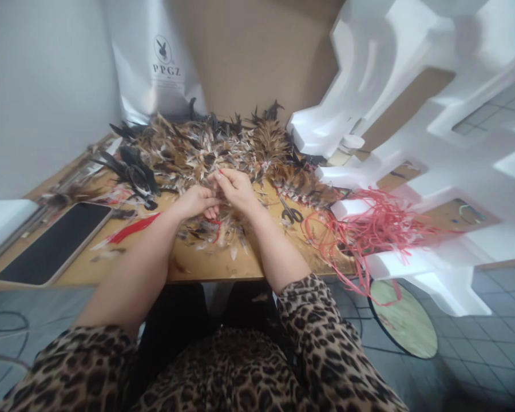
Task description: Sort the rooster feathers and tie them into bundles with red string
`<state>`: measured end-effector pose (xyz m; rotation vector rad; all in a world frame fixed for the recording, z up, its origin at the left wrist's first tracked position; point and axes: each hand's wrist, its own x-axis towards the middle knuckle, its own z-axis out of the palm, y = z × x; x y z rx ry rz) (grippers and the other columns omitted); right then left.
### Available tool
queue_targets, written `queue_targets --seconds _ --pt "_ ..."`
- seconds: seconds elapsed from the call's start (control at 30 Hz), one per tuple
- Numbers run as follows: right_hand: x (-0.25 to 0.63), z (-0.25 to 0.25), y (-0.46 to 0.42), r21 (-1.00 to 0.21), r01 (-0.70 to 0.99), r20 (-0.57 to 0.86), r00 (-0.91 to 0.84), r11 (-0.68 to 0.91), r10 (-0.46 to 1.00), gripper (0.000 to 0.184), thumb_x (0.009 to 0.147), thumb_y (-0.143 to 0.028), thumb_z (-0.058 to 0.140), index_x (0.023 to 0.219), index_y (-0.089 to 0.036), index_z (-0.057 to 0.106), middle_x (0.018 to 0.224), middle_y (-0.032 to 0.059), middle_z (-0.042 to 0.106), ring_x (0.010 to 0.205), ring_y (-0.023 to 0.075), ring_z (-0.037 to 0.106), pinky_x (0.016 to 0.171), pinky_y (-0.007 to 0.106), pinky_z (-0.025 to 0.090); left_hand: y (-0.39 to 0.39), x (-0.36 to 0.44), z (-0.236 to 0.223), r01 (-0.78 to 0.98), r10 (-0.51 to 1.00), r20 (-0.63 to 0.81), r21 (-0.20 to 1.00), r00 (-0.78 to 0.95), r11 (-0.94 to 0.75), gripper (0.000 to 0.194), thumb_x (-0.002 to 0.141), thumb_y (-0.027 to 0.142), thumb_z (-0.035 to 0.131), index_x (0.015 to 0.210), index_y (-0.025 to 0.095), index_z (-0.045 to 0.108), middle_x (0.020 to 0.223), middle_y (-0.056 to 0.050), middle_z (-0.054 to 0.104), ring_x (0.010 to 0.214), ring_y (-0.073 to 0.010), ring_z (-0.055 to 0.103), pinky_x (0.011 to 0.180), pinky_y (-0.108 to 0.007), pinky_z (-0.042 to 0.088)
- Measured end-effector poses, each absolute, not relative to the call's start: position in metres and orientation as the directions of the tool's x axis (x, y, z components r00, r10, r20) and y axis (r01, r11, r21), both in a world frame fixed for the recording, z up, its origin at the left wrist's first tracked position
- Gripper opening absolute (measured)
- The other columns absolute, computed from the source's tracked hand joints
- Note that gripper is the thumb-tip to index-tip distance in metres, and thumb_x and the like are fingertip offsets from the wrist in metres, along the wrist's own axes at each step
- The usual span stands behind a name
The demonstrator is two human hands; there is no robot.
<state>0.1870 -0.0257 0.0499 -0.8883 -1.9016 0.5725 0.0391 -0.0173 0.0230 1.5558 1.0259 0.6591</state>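
Observation:
My left hand (pixel 198 202) and my right hand (pixel 237 187) meet over the front middle of the wooden table. My left fingers are curled in, with a thin red string (pixel 218 228) hanging just below them. Thumb and fingertips of my right hand are pinched together, a small red spot showing at their tip. What lies inside that pinch is too small to make out. Behind both hands spreads a big heap of brown, white and black feathers (pixel 189 143). Loose feathers (pixel 234 243) lie under my wrists.
Black scissors (pixel 292 214) lie right of my hands. Farther right, a tangle of pink-red ribbon strips (pixel 373 223) hangs over white foam pieces (pixel 429 274). A phone (pixel 58 243) and a bundle of red strings (pixel 133 229) are at left. A silver bag (pixel 157 68) stands behind.

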Motion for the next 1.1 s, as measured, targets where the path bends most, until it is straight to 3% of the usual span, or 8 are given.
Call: queue_targets --seconds 0.13,0.23,0.33,0.5,0.67,0.8,1.0,1.1 --pt "0.182 0.059 -0.036 -0.644 0.369 0.505 -0.454 0.670 0.734 0.035 0.090 -0.032 0.036 0.071 -0.013 0.059 0.062 -0.0007 0.055 0.060 0.0077 0.049 0.065 0.020 0.039 -0.020 0.042 0.021 0.325 0.877 -0.085 0.942 0.472 -0.083 0.020 0.072 0.016 0.061 0.053 0.012 0.058 0.045 -0.004 0.059 0.037 -0.0114 0.054 0.038 -0.020 0.044" --pt "0.175 0.067 -0.046 -0.594 0.369 0.458 -0.575 0.715 0.678 0.033 0.089 -0.027 0.039 0.063 -0.013 0.055 0.055 -0.0022 0.051 0.057 0.0073 0.047 0.065 0.020 0.039 -0.021 0.045 0.020 0.429 0.890 -0.110 0.897 0.442 -0.103 0.032 0.076 0.008 0.050 0.045 0.013 0.055 0.039 -0.002 0.054 0.032 -0.0093 0.049 0.035 -0.018 0.039" --pt "0.175 0.070 -0.046 -0.660 0.310 0.431 -0.590 0.684 0.683 0.029 0.087 -0.028 0.042 0.067 -0.013 0.057 0.056 -0.0023 0.052 0.057 0.0073 0.048 0.065 0.021 0.040 -0.023 0.046 0.021 0.477 0.877 -0.134 0.871 0.461 -0.118 0.034 0.077 0.010 0.050 0.044 0.013 0.055 0.038 -0.003 0.053 0.031 -0.0091 0.048 0.033 -0.018 0.038" --pt "0.200 0.060 -0.020 -0.952 -0.018 0.276 -0.475 0.305 0.836 0.033 0.082 -0.044 0.052 0.081 -0.012 0.060 0.062 -0.0013 0.057 0.055 0.0074 0.052 0.059 0.021 0.044 -0.032 0.045 0.033 0.285 0.772 -0.037 0.940 0.634 -0.189 0.019 0.071 0.025 0.066 0.058 0.011 0.065 0.048 -0.006 0.061 0.037 -0.0084 0.052 0.039 -0.018 0.041" --pt "0.219 0.041 0.003 -0.951 -0.289 -0.005 -0.349 -0.113 0.937 0.019 0.078 -0.032 0.058 0.075 -0.013 0.058 0.062 0.0010 0.061 0.056 0.0104 0.056 0.054 0.022 0.046 -0.034 0.045 0.038 0.080 0.887 0.042 0.993 0.460 -0.089 0.022 0.071 0.029 0.066 0.058 0.011 0.065 0.046 -0.005 0.059 0.038 -0.0086 0.051 0.038 -0.017 0.039" --pt "0.214 0.031 0.002 -0.903 -0.392 -0.041 -0.328 -0.175 0.944 0.016 0.079 -0.029 0.057 0.077 -0.013 0.058 0.056 -0.0008 0.058 0.048 0.0088 0.053 0.045 0.019 0.041 -0.024 0.044 0.033 -0.133 0.969 0.039 0.991 0.243 -0.007 0.019 0.071 0.025 0.066 0.059 0.011 0.063 0.049 -0.002 0.058 0.038 -0.0050 0.049 0.041 -0.015 0.039" --pt "0.197 0.026 -0.005 -0.938 -0.311 -0.052 -0.308 -0.152 0.950 0.025 0.079 -0.036 0.058 0.074 -0.012 0.059 0.053 -0.0022 0.055 0.047 0.0065 0.054 0.044 0.016 0.039 -0.016 0.042 0.029 -0.268 0.981 -0.081 0.955 0.176 0.127 0.014 0.072 0.017 0.066 0.063 0.007 0.062 0.056 -0.004 0.062 0.044 -0.0047 0.053 0.047 -0.014 0.043" --pt "0.192 0.024 -0.007 -0.908 -0.380 -0.069 -0.276 -0.175 0.959 0.024 0.083 -0.034 0.053 0.077 -0.012 0.059 0.057 -0.0006 0.059 0.050 0.0066 0.056 0.047 0.016 0.042 -0.013 0.040 0.026 -0.318 0.983 -0.098 0.937 0.152 0.143 0.011 0.074 0.014 0.063 0.065 0.007 0.062 0.054 -0.003 0.060 0.043 -0.0033 0.051 0.045 -0.012 0.043"
